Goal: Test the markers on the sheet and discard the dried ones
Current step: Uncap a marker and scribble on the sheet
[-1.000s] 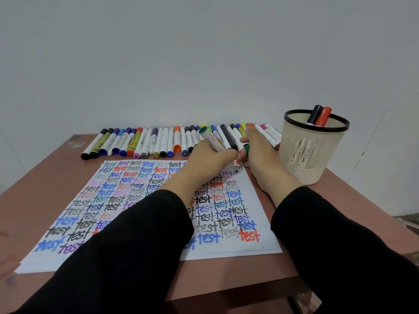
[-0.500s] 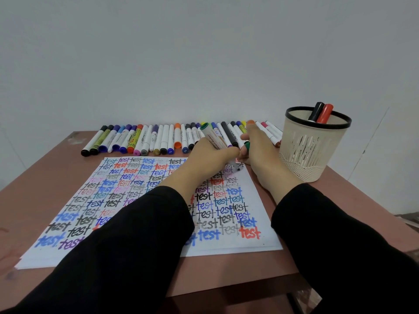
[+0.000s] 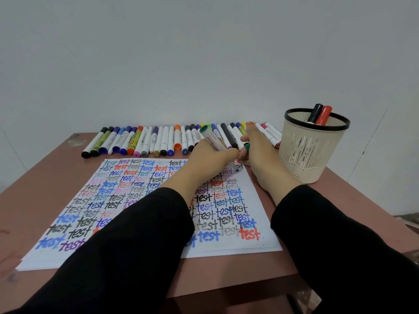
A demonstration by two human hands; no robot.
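A white sheet [image 3: 256, 243] covered with rows of the word "test" in many colours lies on the brown table. My left hand [image 3: 210, 158] grips a white marker with a green end [image 3: 209, 135], its tip down on the sheet's top right corner. My right hand [image 3: 260, 152] rests beside it at the sheet's edge and pinches a green cap [image 3: 246, 147]. A row of markers [image 3: 158, 141] lies along the back of the table.
A beige mesh cup with a black rim [image 3: 310, 159] stands at the right, holding a black and a red marker [image 3: 319, 114]. The table's front edge [image 3: 226, 288] is close to my sleeves. A white wall rises behind.
The marker tip has shifted slightly on the top right corner of the sheet while my left hand writes. My right hand has stayed in place with the cap.
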